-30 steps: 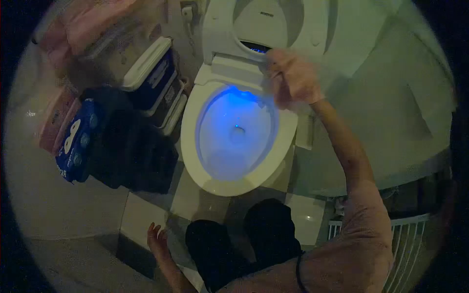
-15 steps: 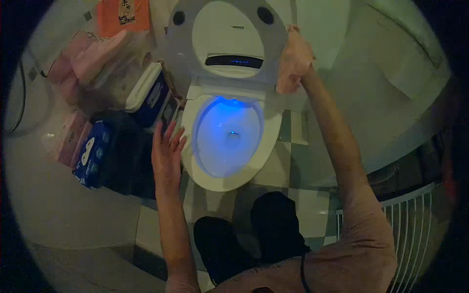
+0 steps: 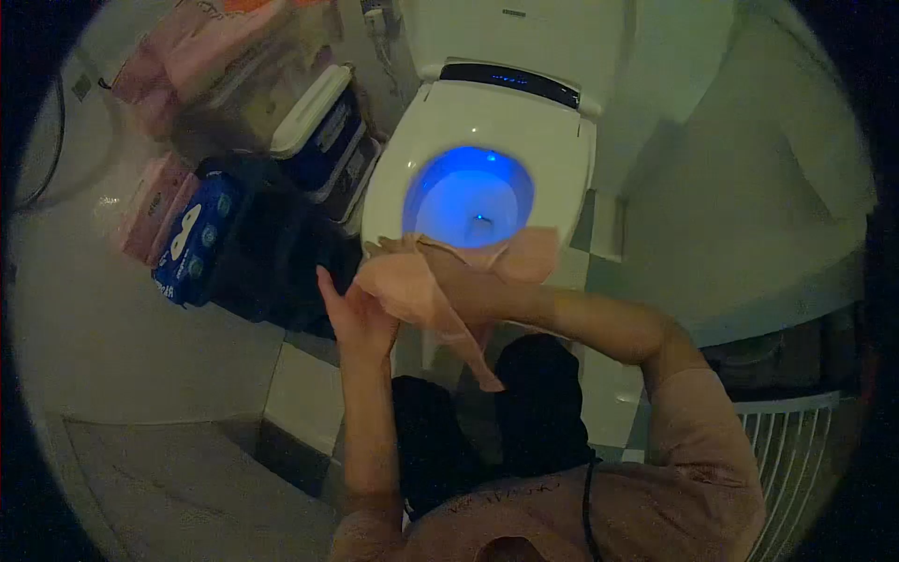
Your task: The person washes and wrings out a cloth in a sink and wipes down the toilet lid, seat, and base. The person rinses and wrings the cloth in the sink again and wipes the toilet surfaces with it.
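Note:
In the head view, a thin peach-coloured cloth (image 3: 401,279) hangs over and around my right hand (image 3: 451,273). That hand is in front of the toilet's bowl, closed on the cloth, with most of its fingers covered. One end of the cloth droops toward my knees and another part lies over the seat's front edge. My left hand (image 3: 367,318) is right beside the cloth, thumb stretched away; its fingers are partly hidden behind it. The white toilet seat (image 3: 386,192) lies flat on the toilet, and blue light fills the bowl (image 3: 459,192).
On the left stand a dark bin (image 3: 272,248), a blue packet (image 3: 195,239), a pink packet (image 3: 154,206) and a white-lidded box (image 3: 314,112). A dark control panel (image 3: 510,77) sits behind the seat. A white rack (image 3: 787,450) stands at the lower right.
The toilet seat has come down from upright onto the bowl. My right hand has swung from beside the lid down to the front with the cloth, near my left hand.

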Available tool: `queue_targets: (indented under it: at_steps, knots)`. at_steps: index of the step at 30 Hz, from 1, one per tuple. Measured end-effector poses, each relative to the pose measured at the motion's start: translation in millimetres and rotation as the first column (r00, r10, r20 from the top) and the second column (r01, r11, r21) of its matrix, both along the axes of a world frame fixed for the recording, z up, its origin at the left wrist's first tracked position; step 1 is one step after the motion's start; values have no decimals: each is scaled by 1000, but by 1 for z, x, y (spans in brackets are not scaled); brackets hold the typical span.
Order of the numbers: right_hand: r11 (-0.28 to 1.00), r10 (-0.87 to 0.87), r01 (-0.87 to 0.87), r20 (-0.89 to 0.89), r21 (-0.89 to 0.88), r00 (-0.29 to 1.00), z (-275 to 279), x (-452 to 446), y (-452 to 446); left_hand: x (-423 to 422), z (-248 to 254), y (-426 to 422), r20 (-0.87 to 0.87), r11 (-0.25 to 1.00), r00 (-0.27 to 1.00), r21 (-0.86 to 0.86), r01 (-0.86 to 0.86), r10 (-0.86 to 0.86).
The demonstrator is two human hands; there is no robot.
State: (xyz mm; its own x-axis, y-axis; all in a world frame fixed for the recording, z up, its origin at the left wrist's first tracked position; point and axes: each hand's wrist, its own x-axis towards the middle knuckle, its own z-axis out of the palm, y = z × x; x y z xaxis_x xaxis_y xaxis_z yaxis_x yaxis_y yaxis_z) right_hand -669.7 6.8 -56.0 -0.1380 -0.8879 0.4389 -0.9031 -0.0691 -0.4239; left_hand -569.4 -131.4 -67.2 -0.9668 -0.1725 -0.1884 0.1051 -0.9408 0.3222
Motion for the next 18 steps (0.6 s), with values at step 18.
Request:
queue_targets:
  at_steps: [18]
  knots:
    - [597,-574,802,-690,16,441,-8,-318,70,-4,14,12,-43,1000,999,13,-10,10]
